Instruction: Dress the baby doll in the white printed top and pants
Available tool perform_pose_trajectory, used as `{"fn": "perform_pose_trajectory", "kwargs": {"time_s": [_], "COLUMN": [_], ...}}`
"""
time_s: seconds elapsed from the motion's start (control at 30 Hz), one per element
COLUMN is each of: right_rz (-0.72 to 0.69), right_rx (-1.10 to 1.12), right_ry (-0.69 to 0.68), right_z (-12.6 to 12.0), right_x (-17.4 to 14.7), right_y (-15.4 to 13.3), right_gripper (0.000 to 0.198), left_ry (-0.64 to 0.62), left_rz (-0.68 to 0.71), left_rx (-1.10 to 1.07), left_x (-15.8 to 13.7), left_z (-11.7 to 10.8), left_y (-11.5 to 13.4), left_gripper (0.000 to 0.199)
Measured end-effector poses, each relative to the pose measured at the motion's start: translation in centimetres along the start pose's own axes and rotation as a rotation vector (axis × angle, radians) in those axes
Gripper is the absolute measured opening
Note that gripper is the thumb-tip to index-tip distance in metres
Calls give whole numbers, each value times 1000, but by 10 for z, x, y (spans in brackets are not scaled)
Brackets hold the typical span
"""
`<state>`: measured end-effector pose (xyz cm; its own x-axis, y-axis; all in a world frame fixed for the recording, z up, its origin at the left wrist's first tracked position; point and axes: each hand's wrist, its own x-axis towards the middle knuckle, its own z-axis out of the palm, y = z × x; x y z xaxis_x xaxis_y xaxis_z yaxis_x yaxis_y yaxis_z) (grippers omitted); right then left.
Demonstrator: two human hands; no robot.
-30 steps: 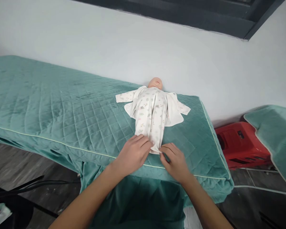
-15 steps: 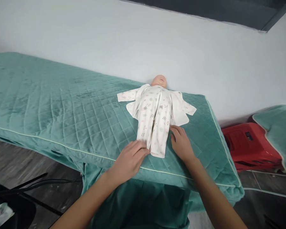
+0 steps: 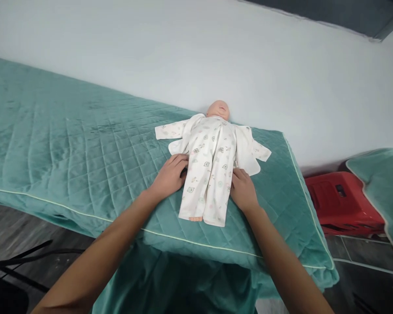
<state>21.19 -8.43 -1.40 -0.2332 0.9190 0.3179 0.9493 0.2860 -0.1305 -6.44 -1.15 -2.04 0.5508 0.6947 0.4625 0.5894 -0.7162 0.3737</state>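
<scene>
A baby doll point(image 3: 218, 109) lies on its back on the green quilted bed cover point(image 3: 94, 157), head towards the wall. Over its body and legs are white printed baby trousers point(image 3: 205, 174), with toes point(image 3: 195, 219) peeking out of the left cuff. A white baby top point(image 3: 247, 144) is spread open beneath, sleeves out to both sides. My left hand point(image 3: 170, 175) is closed at the left edge of the trousers, fingers curled and tips partly hidden by the cloth. On the opposite edge, my right hand point(image 3: 244, 188) is closed against the other trouser leg, its fingertips partly hidden too.
A white wall point(image 3: 124, 48) runs behind the bed. To the right, a red plastic stool point(image 3: 343, 198) stands low beside a green cloth point(image 3: 383, 183). Black rods point(image 3: 22, 259) rise from the floor at the lower left. The bed's front edge carries pale piping.
My left hand has moved up from the left cuff to the thigh's outer side. The left trouser leg has shifted left, exposing toes. My right hand stays by the right leg. The view has shifted slightly.
</scene>
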Motion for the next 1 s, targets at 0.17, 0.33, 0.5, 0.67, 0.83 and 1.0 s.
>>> {"fn": "perform_pose_trajectory", "kwargs": {"time_s": [0.17,0.33,0.5,0.67,0.83,1.0], "right_rz": [18,34,17,-22,-70,-68], "right_rx": [188,168,98,97,71,106], "right_ry": [33,59,91,162,117,68], "right_z": [5,12,10,3,0,-3], "right_x": [-1,2,10,5,-8,-24], "right_y": [-1,-4,-5,2,8,3], "right_gripper": [22,15,16,18,20,21], "left_ry": [-24,-40,-14,40,17,42], "left_rz": [10,69,96,72,65,20], "left_rx": [156,209,149,130,149,22], "left_x": [10,24,21,13,6,3], "left_z": [6,11,8,4,5,5], "left_y": [-9,-15,-13,-8,-2,-8], "left_gripper": [27,20,14,17,19,26]}}
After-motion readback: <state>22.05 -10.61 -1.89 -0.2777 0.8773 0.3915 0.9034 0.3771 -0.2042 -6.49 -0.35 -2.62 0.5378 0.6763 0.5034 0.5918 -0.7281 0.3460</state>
